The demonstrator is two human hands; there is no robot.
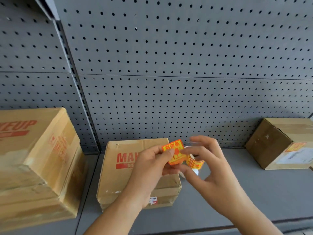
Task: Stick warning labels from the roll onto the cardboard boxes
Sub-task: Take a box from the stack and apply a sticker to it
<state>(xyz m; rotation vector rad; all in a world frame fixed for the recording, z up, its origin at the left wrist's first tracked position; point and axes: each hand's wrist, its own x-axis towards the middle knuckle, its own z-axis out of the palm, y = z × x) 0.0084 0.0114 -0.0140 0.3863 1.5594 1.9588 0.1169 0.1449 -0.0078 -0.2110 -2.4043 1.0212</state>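
My left hand (pixel 150 168) pinches an orange and yellow warning label (pixel 174 152) between thumb and fingers, held upright above the middle cardboard box (pixel 122 177), which has red print on top. Just to the right, my right hand (pixel 205 165) holds the small label roll (pixel 194 162), its fingers curled around it. A large cardboard box (pixel 33 160) stands at the left. Another cardboard box (pixel 281 143) at the right carries an orange label (pixel 295 146) on its near face.
The boxes rest on a grey metal shelf (pixel 245 187) backed by a grey pegboard wall (pixel 169 65). An upright post (pixel 79 92) divides the pegboard panels. The shelf's front edge runs along the bottom right.
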